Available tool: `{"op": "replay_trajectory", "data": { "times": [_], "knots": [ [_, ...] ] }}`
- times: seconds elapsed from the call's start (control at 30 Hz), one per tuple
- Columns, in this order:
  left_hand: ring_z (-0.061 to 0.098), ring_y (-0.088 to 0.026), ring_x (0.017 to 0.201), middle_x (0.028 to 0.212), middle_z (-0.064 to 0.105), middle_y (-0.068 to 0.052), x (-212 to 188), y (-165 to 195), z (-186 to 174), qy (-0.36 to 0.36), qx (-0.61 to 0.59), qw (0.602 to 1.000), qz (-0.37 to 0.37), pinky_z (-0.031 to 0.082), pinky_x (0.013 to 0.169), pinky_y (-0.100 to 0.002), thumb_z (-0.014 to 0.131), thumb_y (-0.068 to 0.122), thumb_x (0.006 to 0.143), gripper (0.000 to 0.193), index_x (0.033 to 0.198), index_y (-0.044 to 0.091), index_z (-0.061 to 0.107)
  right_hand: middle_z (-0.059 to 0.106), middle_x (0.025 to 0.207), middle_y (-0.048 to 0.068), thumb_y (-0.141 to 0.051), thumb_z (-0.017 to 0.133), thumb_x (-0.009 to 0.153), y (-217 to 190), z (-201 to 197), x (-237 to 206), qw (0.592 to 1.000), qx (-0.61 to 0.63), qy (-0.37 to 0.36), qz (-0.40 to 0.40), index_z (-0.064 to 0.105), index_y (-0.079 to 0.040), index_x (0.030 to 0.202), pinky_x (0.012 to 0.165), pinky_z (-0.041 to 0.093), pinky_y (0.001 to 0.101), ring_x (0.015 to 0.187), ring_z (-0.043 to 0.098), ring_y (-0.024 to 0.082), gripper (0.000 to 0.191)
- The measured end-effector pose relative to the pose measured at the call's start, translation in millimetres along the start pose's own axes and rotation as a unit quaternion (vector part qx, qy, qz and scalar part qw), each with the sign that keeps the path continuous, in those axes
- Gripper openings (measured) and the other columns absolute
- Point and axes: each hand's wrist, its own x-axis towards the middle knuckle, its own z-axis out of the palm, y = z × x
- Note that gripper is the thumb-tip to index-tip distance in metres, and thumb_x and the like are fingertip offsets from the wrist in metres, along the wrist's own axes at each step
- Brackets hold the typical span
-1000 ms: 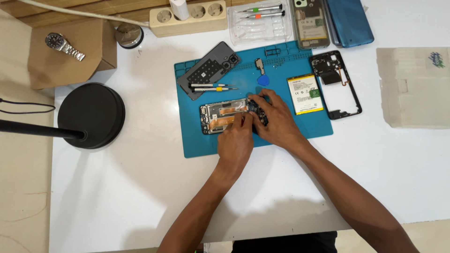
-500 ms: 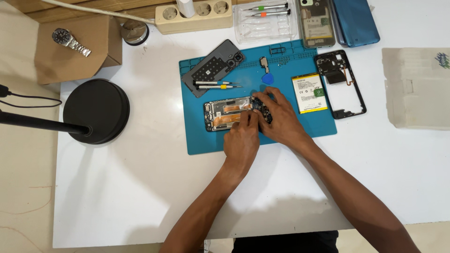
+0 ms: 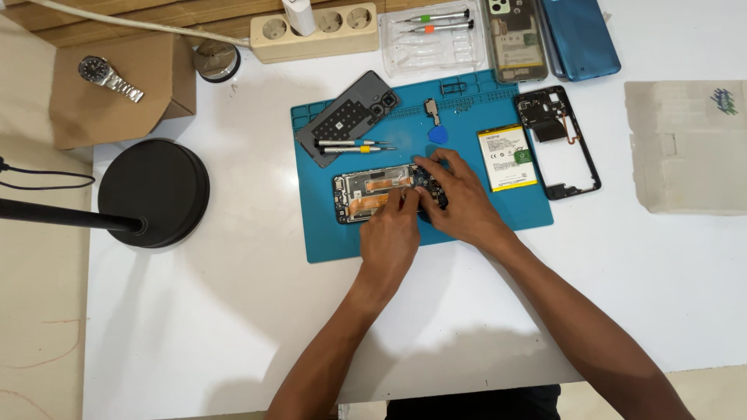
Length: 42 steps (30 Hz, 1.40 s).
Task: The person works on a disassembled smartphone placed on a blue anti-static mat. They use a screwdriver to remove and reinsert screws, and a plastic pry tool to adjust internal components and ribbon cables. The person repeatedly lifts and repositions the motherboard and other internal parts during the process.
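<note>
Opened phone (image 3: 373,194) sits mid blue mat (image 3: 327,233) as before — left hand (image 3: 391,233) and right hand (image 3: 459,204) stay pressed on its right end, fingertips pinching something too small to tell — work ongoing.

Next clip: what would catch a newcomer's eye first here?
Most striking is the blue mat mid-table, where the left hand and right hand rest together on an opened phone. Around it on the mat lie loose parts: a yellow-edged battery to the right and a grey back plate above. A black round lamp base sits at the table's left.
</note>
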Motion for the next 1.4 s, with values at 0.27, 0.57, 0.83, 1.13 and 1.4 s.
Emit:
{"op": "replay_trajectory", "data": {
  "times": [0.27,0.57,0.83,1.13,1.4],
  "knots": [
    [0.076,-0.03,0.072,0.109,0.072,-0.018,1,-2,-4,-0.013,-0.004,1.0,-0.002,0.059,0.05,-0.037,0.064,0.002,0.091,0.018,0.107,0.003,0.072,0.048,0.139,0.018,-0.018,0.07,0.092,2,1,-3,1.0,-0.013,0.005,-0.023,0.059,-0.009,0.142,0.102,0.048,0.0458,0.117,0.057,0.036,0.053],
    [0.076,-0.029,0.069,0.106,0.072,-0.017,3,-1,-1,-0.013,-0.004,1.0,0.003,0.059,0.049,-0.036,0.064,0.0,0.089,0.019,0.107,0.002,0.072,0.048,0.14,0.017,-0.016,0.071,0.09,6,2,-3,1.0,-0.01,0.008,-0.027,0.058,-0.009,0.142,0.104,0.047,0.0457,0.119,0.057,0.035,0.054],
    [0.075,-0.03,0.069,0.102,0.072,-0.016,5,-4,-7,-0.022,-0.029,0.999,0.006,0.059,0.051,-0.038,0.064,0.001,0.09,0.02,0.107,0.004,0.073,0.048,0.14,0.017,-0.016,0.071,0.091,4,1,-2,1.0,-0.008,-0.001,-0.015,0.058,-0.01,0.142,0.102,0.049,0.0457,0.118,0.057,0.035,0.053],
    [0.076,-0.03,0.073,0.105,0.072,-0.017,5,1,2,-0.015,-0.008,1.0,0.004,0.06,0.052,-0.037,0.064,-0.002,0.087,0.021,0.107,0.0,0.071,0.048,0.14,0.017,-0.014,0.072,0.089,5,1,-1,1.0,-0.013,0.003,-0.016,0.059,-0.01,0.142,0.103,0.048,0.0463,0.12,0.057,0.036,0.054],
    [0.076,-0.031,0.069,0.103,0.072,-0.017,7,-3,-4,-0.031,-0.024,0.999,0.004,0.059,0.051,-0.039,0.064,-0.001,0.089,0.02,0.107,0.003,0.072,0.048,0.139,0.018,-0.015,0.072,0.09,6,1,-2,1.0,-0.011,0.006,-0.027,0.058,-0.01,0.141,0.102,0.049,0.0459,0.12,0.057,0.036,0.053]
  ]
}}
